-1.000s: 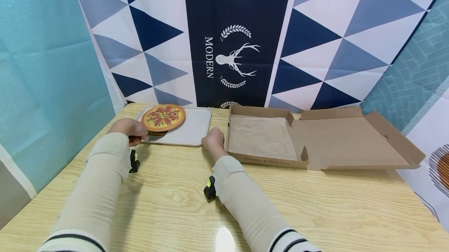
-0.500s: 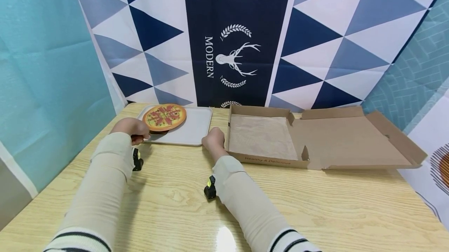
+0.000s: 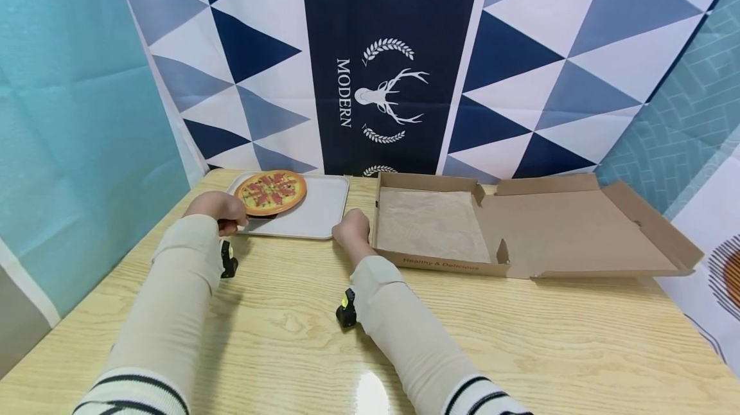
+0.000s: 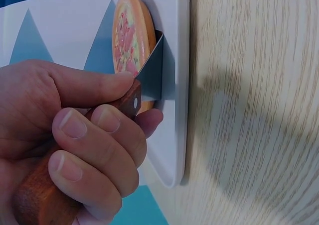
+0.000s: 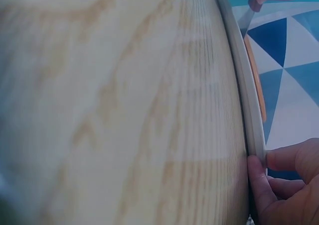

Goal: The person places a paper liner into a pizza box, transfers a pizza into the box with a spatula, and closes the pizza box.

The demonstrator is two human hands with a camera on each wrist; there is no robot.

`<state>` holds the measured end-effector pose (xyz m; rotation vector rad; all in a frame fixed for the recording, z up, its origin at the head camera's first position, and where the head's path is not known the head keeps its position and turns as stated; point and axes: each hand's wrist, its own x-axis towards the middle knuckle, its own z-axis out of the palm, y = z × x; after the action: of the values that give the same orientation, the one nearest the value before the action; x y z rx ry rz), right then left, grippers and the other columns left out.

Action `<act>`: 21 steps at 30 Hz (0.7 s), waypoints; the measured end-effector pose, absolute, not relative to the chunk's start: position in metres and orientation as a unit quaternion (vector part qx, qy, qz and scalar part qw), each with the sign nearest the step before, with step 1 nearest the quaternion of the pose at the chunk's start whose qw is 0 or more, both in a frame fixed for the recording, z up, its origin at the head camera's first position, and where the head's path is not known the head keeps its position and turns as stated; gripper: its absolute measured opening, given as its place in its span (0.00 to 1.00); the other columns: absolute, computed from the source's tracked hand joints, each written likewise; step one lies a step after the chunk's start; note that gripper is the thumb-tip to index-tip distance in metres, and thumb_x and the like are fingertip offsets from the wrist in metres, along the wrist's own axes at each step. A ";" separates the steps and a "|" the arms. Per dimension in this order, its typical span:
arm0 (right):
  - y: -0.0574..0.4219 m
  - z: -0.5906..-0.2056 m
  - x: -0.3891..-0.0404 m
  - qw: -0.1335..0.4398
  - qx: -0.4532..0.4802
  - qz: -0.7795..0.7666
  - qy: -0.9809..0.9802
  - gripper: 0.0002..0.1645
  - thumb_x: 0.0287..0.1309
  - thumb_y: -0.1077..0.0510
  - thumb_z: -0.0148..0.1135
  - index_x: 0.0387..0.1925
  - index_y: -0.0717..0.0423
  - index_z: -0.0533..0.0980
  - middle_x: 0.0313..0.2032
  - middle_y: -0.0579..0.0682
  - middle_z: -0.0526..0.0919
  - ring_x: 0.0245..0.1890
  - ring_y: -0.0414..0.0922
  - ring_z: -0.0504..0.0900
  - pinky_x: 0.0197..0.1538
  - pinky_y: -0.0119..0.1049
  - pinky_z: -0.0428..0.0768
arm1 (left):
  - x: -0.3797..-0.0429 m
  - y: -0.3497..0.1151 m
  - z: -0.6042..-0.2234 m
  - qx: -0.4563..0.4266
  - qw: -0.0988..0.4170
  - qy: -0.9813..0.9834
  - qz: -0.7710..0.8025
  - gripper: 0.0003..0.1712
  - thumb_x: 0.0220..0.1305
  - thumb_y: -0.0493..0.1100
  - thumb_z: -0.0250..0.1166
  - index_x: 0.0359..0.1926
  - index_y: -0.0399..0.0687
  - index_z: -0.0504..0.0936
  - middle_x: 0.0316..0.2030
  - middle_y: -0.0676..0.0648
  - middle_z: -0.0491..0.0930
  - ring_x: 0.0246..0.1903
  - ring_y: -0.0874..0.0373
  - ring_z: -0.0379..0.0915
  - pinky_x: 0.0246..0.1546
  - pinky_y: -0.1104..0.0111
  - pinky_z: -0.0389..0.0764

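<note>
Gripping the wooden handle (image 4: pixel 37 200) of a server, the left hand (image 4: pixel 94 143) curls its fingers round the wood, thumb towards the metal blade (image 4: pixel 153 73). That blade slants under the near edge of the pizza (image 3: pixel 270 193), which is at the left end of the white tray (image 3: pixel 324 212). The right hand (image 3: pixel 352 232) pinches the tray's rim by the near right corner; right of it lies the open cardboard box (image 3: pixel 439 264). The pizza looks light, stiff and smooth, probably a toy: unlikely to break, but apt to slide on flat metal. Support beneath its middle, or a hold on its thick crust, should suit it best. How far the blade reaches underneath is hidden, and whether the far crust touches the tray is unclear. The right wrist view shows only a sliver of crust.
</note>
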<state>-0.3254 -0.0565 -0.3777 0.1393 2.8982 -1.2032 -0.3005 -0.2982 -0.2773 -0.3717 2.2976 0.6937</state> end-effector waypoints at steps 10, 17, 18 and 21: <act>-0.057 -0.380 -0.327 -0.006 0.038 -0.378 0.925 0.09 0.49 0.67 0.65 0.21 0.58 0.72 0.22 0.52 0.75 0.24 0.47 0.71 0.28 0.36 0.73 | -0.306 -0.298 -0.281 -0.156 0.348 0.885 0.267 0.19 0.75 0.43 0.46 0.30 0.44 0.78 0.10 0.56 0.63 0.10 0.68 0.58 0.20 0.74 0.66; -0.055 -0.379 -0.327 -0.004 0.038 -0.381 0.924 0.09 0.49 0.67 0.64 0.22 0.58 0.72 0.22 0.51 0.73 0.24 0.47 0.70 0.27 0.35 0.72 | -0.307 -0.298 -0.285 -0.172 0.342 0.877 0.289 0.20 0.75 0.43 0.47 0.24 0.48 0.74 0.10 0.56 0.64 0.10 0.68 0.59 0.19 0.75 0.66; -0.055 -0.379 -0.327 -0.003 0.039 -0.384 0.922 0.09 0.50 0.67 0.64 0.22 0.58 0.72 0.22 0.51 0.73 0.24 0.47 0.70 0.26 0.35 0.72 | -0.307 -0.297 -0.285 -0.175 0.339 0.876 0.294 0.19 0.75 0.43 0.47 0.25 0.46 0.74 0.10 0.56 0.64 0.10 0.68 0.59 0.19 0.76 0.66; -0.055 -0.379 -0.326 0.002 0.042 -0.389 0.920 0.10 0.50 0.67 0.64 0.21 0.57 0.71 0.22 0.51 0.73 0.24 0.47 0.71 0.25 0.34 0.71 | -0.306 -0.297 -0.286 -0.179 0.335 0.873 0.305 0.17 0.75 0.43 0.48 0.27 0.45 0.75 0.10 0.56 0.64 0.10 0.68 0.59 0.18 0.76 0.66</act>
<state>-0.3265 -0.0551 -0.3792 0.1319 2.8877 -1.2214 -0.3057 -0.2974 -0.2864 -0.4678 2.2784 0.7950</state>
